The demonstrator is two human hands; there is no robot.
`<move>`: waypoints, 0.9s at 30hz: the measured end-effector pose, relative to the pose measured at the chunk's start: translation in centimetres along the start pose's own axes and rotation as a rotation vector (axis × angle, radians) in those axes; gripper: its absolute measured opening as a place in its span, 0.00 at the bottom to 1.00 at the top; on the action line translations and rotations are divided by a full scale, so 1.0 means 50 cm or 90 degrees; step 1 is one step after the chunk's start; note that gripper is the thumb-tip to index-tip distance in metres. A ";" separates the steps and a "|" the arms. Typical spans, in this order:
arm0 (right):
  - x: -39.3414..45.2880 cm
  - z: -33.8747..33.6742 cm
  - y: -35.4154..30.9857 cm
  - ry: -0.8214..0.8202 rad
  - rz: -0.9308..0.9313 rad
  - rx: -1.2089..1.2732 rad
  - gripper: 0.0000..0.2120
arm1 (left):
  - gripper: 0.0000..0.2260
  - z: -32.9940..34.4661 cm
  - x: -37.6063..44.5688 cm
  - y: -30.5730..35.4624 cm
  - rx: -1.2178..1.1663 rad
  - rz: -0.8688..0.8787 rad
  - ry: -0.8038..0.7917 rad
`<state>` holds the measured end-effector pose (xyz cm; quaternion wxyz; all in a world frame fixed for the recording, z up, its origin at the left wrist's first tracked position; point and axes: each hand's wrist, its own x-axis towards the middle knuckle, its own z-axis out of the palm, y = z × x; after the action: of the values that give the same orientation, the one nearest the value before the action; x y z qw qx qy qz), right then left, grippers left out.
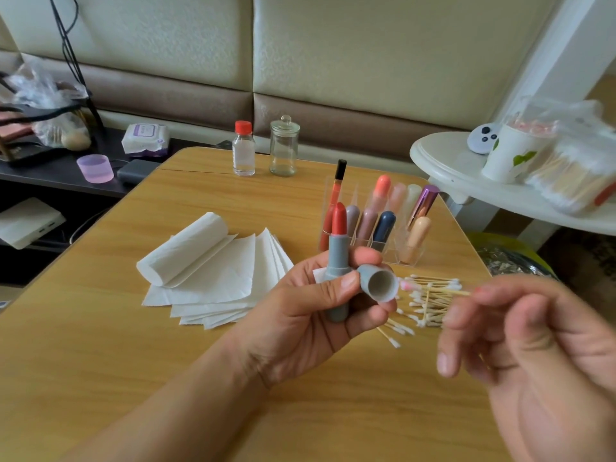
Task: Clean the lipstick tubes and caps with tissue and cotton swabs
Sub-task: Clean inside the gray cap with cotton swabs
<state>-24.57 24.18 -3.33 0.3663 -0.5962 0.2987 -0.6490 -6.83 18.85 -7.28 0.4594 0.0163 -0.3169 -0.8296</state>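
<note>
1. Left hand (320, 305) grips two items at once above the counter (100, 345): a grey lipstick tube (336, 261) held upright, red bullet (340, 219) extended, and its grey cap (378, 283) lying sideways with the open mouth turned toward the right hand.
2. Right hand (533, 348) pinches a cotton swab (433, 288) by its wooden stick; the hand is blurred. The swab's far tip looks pink-stained and sits just beside the cap's mouth.
3. Handling, tube: judged light, rigid plastic, smooth and likely slippery. Take hold on the lower barrel, as now; keep fingers off the bullet, which is soft and will smear or snap under side pressure.
4. Handling, cap: judged light and hollow, prone to rolling out of the fingers. Pinch the closed end, leaving the rim free for the swab.
5. Handling, swab: thin stick, likely to bend or break if forced; hold near mid-stick and use light turns.
6. Supplies: loose swab pile (423, 311) lies on the counter just beyond the left hand; folded tissue sheets (213, 285) and a tissue roll (186, 251) lie to the left.
7. Further lipsticks stand in a clear organiser (376, 241) behind.
</note>
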 end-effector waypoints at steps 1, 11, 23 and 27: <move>-0.001 -0.001 0.004 0.002 0.017 0.003 0.14 | 0.09 0.000 0.000 0.000 -0.001 0.000 -0.001; -0.003 -0.006 0.003 0.021 0.100 0.090 0.13 | 0.09 0.000 0.000 -0.001 0.009 -0.004 -0.006; -0.014 -0.001 0.012 0.026 0.172 0.161 0.14 | 0.09 -0.001 0.001 -0.001 0.025 0.007 0.015; -0.004 0.010 0.000 0.034 0.174 0.186 0.16 | 0.15 -0.002 0.005 -0.004 0.038 -0.010 0.050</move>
<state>-24.06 24.36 -3.40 0.5256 -0.4732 0.2893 -0.6451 -7.08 18.70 -7.40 0.4642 0.0652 -0.3228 -0.8222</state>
